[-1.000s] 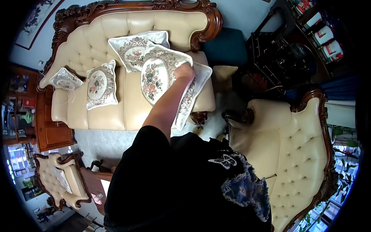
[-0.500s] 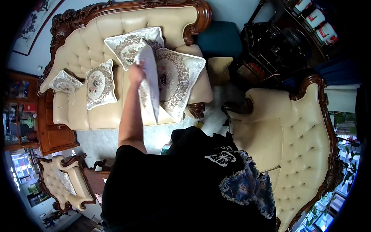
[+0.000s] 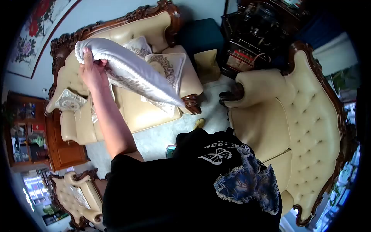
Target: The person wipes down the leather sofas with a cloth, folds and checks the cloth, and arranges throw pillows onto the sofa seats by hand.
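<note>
My left hand (image 3: pixel 94 73) is closed around one end of a throw cushion (image 3: pixel 135 69), thumb over its edge. The cushion is raised above the sofa, plain pale back upward, with a patterned side partly visible underneath. Behind it, two more white cushions with brown scrollwork rest at the sofa's right end: an upright cushion (image 3: pixel 138 47) and a larger cushion (image 3: pixel 168 67). Another patterned cushion (image 3: pixel 69 100) leans at the sofa's left end. One more is mostly hidden behind my forearm. My right hand is out of sight.
The cream tufted sofa (image 3: pixel 143 116) has a carved wooden frame. A cream armchair-style seat (image 3: pixel 305 127) stands at right, a dark teal box-like piece (image 3: pixel 201 36) beyond the sofa arm. A wooden cabinet (image 3: pixel 65 143) is at left. A small yellowish object (image 3: pixel 199 123) lies on the floor.
My left hand has lifted the cushion up and to the left, tilting it from nearly upright to a slanted, flatter position. The camera view has also shifted.
</note>
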Demonstrator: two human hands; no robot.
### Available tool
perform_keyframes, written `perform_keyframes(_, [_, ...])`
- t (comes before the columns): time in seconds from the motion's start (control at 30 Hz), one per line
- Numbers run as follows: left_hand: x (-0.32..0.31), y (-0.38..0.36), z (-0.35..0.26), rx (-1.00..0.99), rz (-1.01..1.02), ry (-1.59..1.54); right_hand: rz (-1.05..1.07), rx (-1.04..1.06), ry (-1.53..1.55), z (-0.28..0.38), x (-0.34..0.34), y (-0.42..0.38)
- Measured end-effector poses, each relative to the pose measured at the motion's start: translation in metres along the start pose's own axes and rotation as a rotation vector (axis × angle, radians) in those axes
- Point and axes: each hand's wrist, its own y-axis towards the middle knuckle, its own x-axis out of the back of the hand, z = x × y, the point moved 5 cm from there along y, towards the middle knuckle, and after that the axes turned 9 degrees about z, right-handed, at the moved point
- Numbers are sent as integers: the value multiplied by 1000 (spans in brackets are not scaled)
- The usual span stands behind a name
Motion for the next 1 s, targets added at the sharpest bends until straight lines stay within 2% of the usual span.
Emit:
perform_keyframes(0.03, [-14,-9,-4,1,28,-13,-10,-12,21,-16,-2,-3])
perform_keyframes(0.1, [-70,-35,4,46,256,-249,-50,-53,79,-52,-1,-8])
perform_keyframes(0.13, [-93,-51,9,102,230,-265,-78,-81,114,-70,-3,-15])
perform_keyframes(0.27, [-172,-102,47,277,478,-355,-192,-210,273,-141,-20,-46])
perform_keyframes(0.3, [-192,-113,62,316,508,-367,-217,-234,322,-153,-25,-51])
perform_keyframes(0.33, [-232,-128,106,453,460,-403,-240,-276,365,-162,-29,-57])
perform_keyframes(0.37, [-246,-143,127,562,388,-423,-268,-298,411,-169,-33,-63])
perform_keyframes(0.43, [-271,-160,154,648,579,-523,-279,-342,458,-167,-30,-74])
perform_keyframes(0.53, [-330,-200,204,844,651,-548,-303,-455,543,-175,-55,-115])
perform_keyframes(0.63, [-372,-233,227,975,799,-595,-367,-511,608,-180,-119,-156])
perform_keyframes(0.73, [-431,-289,240,1160,916,-627,-340,-664,641,-169,-149,-191])
perform_keyframes(0.77, [-449,-308,246,1208,990,-647,-246,-799,575,-196,-182,-190])
perform_keyframes(0.83, [-483,-346,269,1423,1064,-776,-361,-740,759,-175,-190,-210])
perform_keyframes(0.87, [-500,-362,275,1454,1093,-816,-395,-760,715,-173,-199,-215])
perform_keyframes(0.97, [-546,-417,291,1634,1144,-857,-504,-750,845,-151,-211,-235])
perform_keyframes(1.0, [-559,-436,299,1664,1137,-917,-556,-735,982,-160,-244,-229])
